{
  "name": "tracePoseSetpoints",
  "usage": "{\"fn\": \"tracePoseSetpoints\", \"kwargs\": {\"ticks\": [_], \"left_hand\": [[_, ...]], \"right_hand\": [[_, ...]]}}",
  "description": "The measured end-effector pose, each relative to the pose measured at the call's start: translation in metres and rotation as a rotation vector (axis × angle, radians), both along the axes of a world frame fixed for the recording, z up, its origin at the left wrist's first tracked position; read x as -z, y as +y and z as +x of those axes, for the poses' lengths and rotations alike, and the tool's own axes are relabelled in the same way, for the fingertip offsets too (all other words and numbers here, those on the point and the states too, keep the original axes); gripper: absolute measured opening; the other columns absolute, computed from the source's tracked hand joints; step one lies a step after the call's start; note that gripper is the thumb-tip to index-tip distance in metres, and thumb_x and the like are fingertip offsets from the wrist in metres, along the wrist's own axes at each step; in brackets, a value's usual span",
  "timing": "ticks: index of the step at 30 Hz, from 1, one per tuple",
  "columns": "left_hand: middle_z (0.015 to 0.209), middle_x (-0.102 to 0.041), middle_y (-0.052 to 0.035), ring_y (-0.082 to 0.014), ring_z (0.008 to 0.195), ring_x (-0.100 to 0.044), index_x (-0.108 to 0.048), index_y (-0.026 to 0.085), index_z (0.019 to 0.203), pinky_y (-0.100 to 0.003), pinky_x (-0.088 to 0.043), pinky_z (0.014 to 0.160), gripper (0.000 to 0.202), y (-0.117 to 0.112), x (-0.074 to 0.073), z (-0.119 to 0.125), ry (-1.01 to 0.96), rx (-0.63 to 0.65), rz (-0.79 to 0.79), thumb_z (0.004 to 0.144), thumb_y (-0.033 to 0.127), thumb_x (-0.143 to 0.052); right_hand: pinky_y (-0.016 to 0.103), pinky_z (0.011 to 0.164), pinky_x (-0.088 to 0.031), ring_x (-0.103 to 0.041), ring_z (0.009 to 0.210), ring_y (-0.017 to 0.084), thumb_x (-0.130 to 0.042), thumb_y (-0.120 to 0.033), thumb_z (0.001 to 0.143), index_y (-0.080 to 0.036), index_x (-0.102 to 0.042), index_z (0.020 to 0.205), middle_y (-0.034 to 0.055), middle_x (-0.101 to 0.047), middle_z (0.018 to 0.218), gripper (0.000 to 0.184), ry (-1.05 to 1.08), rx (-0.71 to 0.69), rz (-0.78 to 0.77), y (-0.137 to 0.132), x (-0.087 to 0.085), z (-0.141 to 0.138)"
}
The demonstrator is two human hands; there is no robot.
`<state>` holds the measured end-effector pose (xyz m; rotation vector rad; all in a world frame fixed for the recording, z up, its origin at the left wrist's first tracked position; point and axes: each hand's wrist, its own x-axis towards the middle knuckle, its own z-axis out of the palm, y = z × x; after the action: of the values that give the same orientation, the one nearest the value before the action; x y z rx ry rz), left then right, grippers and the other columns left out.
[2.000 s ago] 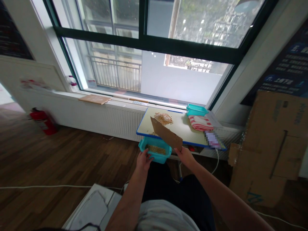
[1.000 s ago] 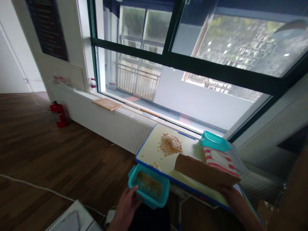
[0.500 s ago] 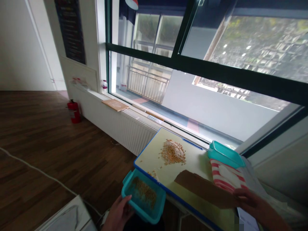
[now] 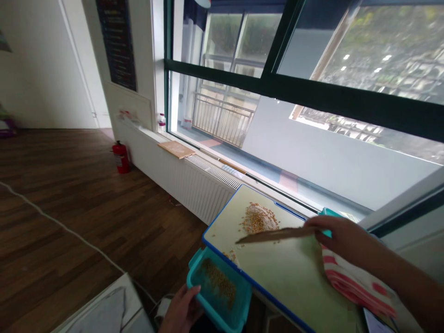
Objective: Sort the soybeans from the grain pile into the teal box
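My left hand [image 4: 181, 311] grips the near rim of a teal plastic tub [image 4: 219, 290] with a layer of tan grains in it, held just below the front left edge of a pale blue-rimmed table [image 4: 294, 277]. My right hand [image 4: 342, 240] is closed on a brown cardboard sheet [image 4: 274, 235], seen edge-on above the table. The sheet hovers just in front of a pile of grains [image 4: 258, 221] at the table's far side. A few loose grains [image 4: 231, 254] lie near the table edge above the tub.
A red-and-white striped cloth [image 4: 354, 282] lies on the table's right side, with a second teal tub [image 4: 329, 213] behind my right hand. A white radiator [image 4: 194, 182] runs below the large window. A red fire extinguisher [image 4: 121, 157] and a white cable [image 4: 62, 226] are on the wooden floor.
My right hand lifted the cardboard from the near right of the table and carried it back toward the grain pile, turning it edge-on. The view swung left. My left hand kept the tub.
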<state>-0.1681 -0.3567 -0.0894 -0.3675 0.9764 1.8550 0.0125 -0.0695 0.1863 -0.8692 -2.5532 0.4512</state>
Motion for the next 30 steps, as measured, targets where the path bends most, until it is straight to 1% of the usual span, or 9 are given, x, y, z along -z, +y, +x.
{"fn": "tracePoseSetpoints", "kwargs": {"ticks": [2, 4, 7, 10, 12, 15, 22, 26, 30], "left_hand": [[0.069, -0.065, -0.0039, -0.0209, 0.065, -0.065, -0.061, 0.016, 0.077, -0.034, -0.052, 0.063, 0.026, 0.000, 0.003, -0.003, -0.005, 0.002, -0.018, 0.056, 0.016, -0.077], [0.067, -0.065, -0.0033, -0.0209, 0.064, -0.065, -0.060, 0.017, 0.077, -0.033, -0.052, 0.060, 0.027, -0.001, 0.008, -0.007, 0.000, -0.002, -0.042, 0.056, 0.016, -0.077], [0.065, -0.064, -0.0023, -0.0205, 0.061, -0.064, -0.058, 0.018, 0.076, -0.032, -0.052, 0.058, 0.027, -0.003, 0.016, -0.012, 0.017, -0.008, -0.068, 0.057, 0.018, -0.077], [0.066, -0.064, -0.0022, -0.0208, 0.062, -0.065, -0.057, 0.019, 0.076, -0.032, -0.052, 0.058, 0.028, -0.006, 0.023, -0.017, 0.030, -0.019, -0.083, 0.056, 0.019, -0.077], [0.066, -0.064, -0.0014, -0.0203, 0.061, -0.064, -0.057, 0.020, 0.076, -0.032, -0.052, 0.058, 0.028, -0.007, 0.025, -0.018, 0.033, -0.024, -0.076, 0.057, 0.021, -0.078], [0.064, -0.063, -0.0002, -0.0181, 0.058, -0.063, -0.057, 0.020, 0.076, -0.031, -0.051, 0.057, 0.029, -0.007, 0.025, -0.019, 0.010, -0.017, -0.056, 0.057, 0.022, -0.078], [0.074, -0.065, -0.0024, -0.0167, 0.064, -0.063, -0.059, 0.018, 0.077, -0.027, -0.050, 0.058, 0.024, 0.001, 0.015, -0.011, -0.002, -0.017, -0.020, 0.060, 0.020, -0.076], [0.075, -0.066, -0.0031, -0.0190, 0.069, -0.064, -0.059, 0.018, 0.079, -0.030, -0.052, 0.061, 0.024, -0.002, 0.007, -0.009, 0.006, -0.001, -0.018, 0.061, 0.020, -0.075], [0.075, -0.066, -0.0030, -0.0180, 0.068, -0.064, -0.060, 0.018, 0.081, -0.032, -0.052, 0.065, 0.023, -0.005, 0.002, -0.011, 0.011, -0.022, -0.052, 0.063, 0.018, -0.074]], "right_hand": [[0.035, 0.075, -0.044, -0.062, 0.078, 0.022, -0.056, -0.016, 0.061, -0.027, -0.069, 0.080, 0.0004, -0.070, 0.085, 0.026, -0.095, -0.182, 0.154, 0.000, -0.017, -0.058], [0.031, 0.081, -0.042, -0.061, 0.087, 0.018, -0.048, -0.008, 0.063, -0.025, -0.067, 0.088, -0.0010, -0.069, 0.093, 0.036, -0.105, -0.317, 0.230, 0.001, -0.015, -0.115], [0.027, 0.079, -0.042, -0.060, 0.088, 0.016, -0.043, -0.005, 0.066, -0.022, -0.066, 0.089, 0.0002, -0.069, 0.093, 0.037, -0.201, -0.433, 0.266, 0.007, 0.019, -0.183], [0.026, 0.074, -0.042, -0.061, 0.083, 0.015, -0.043, -0.007, 0.069, -0.023, -0.066, 0.091, 0.0005, -0.070, 0.088, 0.035, -0.316, -0.435, 0.285, 0.011, 0.060, -0.220], [0.027, 0.074, -0.041, -0.061, 0.083, 0.016, -0.044, -0.007, 0.070, -0.023, -0.067, 0.089, 0.0009, -0.070, 0.086, 0.034, -0.333, -0.446, 0.293, 0.013, 0.078, -0.230], [0.029, 0.081, -0.039, -0.059, 0.086, 0.017, -0.045, -0.005, 0.067, -0.023, -0.068, 0.084, 0.0004, -0.069, 0.083, 0.033, -0.331, -0.501, 0.295, 0.014, 0.089, -0.233], [0.027, 0.083, -0.039, -0.058, 0.086, 0.015, -0.045, -0.002, 0.061, -0.022, -0.068, 0.080, 0.0001, -0.069, 0.081, 0.036, -0.331, -0.608, 0.251, 0.022, 0.102, -0.221], [0.028, 0.086, -0.038, -0.059, 0.086, 0.015, -0.045, 0.000, 0.058, -0.021, -0.068, 0.080, 0.0005, -0.069, 0.082, 0.038, -0.321, -0.647, 0.228, 0.024, 0.105, -0.208], [0.029, 0.090, -0.035, -0.059, 0.088, 0.016, -0.046, 0.000, 0.059, -0.020, -0.068, 0.081, 0.0020, -0.069, 0.083, 0.036, -0.325, -0.643, 0.239, 0.029, 0.105, -0.197]]}}
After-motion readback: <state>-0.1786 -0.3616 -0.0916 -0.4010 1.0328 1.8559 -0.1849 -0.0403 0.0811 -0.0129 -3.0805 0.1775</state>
